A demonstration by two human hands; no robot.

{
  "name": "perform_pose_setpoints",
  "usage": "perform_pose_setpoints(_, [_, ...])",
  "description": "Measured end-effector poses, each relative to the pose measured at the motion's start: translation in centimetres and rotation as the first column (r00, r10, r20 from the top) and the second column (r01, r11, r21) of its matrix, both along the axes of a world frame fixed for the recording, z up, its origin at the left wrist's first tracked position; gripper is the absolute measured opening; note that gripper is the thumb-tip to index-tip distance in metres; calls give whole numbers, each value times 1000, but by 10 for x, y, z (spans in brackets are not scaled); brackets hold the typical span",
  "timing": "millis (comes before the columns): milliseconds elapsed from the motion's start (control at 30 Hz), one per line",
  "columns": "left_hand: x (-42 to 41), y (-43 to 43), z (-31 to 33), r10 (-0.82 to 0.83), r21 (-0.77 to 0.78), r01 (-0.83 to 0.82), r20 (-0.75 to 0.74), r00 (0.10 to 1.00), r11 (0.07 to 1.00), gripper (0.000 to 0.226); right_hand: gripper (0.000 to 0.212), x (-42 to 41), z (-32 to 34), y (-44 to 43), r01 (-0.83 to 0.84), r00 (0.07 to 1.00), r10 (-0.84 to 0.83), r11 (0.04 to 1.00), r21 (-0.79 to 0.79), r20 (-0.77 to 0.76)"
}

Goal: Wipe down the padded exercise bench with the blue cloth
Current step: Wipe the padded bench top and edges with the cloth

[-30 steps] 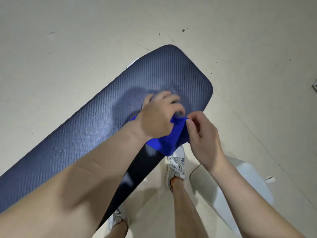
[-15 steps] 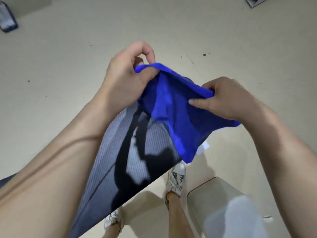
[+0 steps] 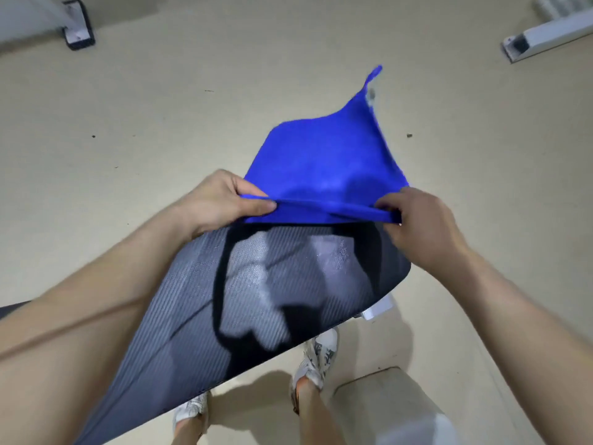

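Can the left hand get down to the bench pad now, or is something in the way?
Probably yes. The left hand is close by the end of the bench pad, with only air between. It pinches the blue cloth, which the right hand pinches too, so the cloth would come along.

A gym, by the look — padded bench [image 3: 272,284], white machine feet [image 3: 545,35] on a beige floor [image 3: 160,123].

Cloth [image 3: 324,155] — soft, matt fabric; bench pad [image 3: 256,300] — ribbed, faintly glossy.
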State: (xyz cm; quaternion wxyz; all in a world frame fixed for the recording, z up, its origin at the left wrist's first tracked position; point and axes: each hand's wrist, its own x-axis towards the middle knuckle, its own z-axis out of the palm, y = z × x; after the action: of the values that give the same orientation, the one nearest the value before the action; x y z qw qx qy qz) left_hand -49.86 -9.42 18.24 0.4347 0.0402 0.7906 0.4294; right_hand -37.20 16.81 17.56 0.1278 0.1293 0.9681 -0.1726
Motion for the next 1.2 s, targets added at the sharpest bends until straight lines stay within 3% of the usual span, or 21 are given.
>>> perform_pose_setpoints(67, [13,-11,-28,-167,-140,184,127,978,973,26,21,17,-19,-1,-77,982,83,996,-42,172])
perform_pose_setpoints(167, [31,-19,-43,-323,-178,369,243,915,912,63,18,29,-28,6,-74,928,132,982,-174,348])
perform_pose_setpoints(300, [37,-22,-42,-436,-161,514,355,827,843,38,21,16,-20,22,-36,760,288,913,-406,582])
perform_pose_setpoints(400, [38,-26,-45,-409,-77,485,434,803,871,30,19,-3,-17,27,16,644,384,858,-513,662])
perform_pose_setpoints(500, [38,-31,-47,-367,-28,425,451,813,905,26,10,-20,-23,25,-11,664,393,856,-517,637])
perform_pose_setpoints(567, [35,-34,-56,-239,-77,283,358,903,956,17,10,-28,-33,19,37,824,261,861,-507,503])
perform_pose_setpoints(633, [28,-37,-73,77,-185,-53,125,989,981,11,13,-33,-42,11,113,969,2,884,-454,245])
perform_pose_setpoints(667, [24,-39,-80,209,-230,-219,-66,976,948,11,17,-38,-47,6,123,991,-96,923,-363,92])
perform_pose_setpoints(733, [17,-38,-85,178,-336,-378,-498,849,863,17,32,-42,-53,-5,141,982,-157,980,-142,-108])
perform_pose_setpoints(800, [22,-28,-86,104,-294,-401,-680,725,868,23,40,-42,-60,-21,83,979,-92,995,-59,-179])
perform_pose_setpoints(900, [53,4,-104,-89,-337,-175,-640,763,925,36,50,-27,-86,-60,-259,960,258,966,1,-110])
perform_pose_setpoints(967, [70,19,-128,-323,-502,-28,-596,735,864,56,68,-20,-110,-76,-402,915,400,915,38,51])
perform_pose_setpoints(1100, [53,41,-154,-403,-628,-57,-564,721,776,54,75,-32,-136,-55,-462,886,454,878,123,92])
perform_pose_setpoints(1200, [12,79,-160,-418,-573,41,-544,727,818,38,77,-58,-133,-36,-304,952,291,935,182,94])
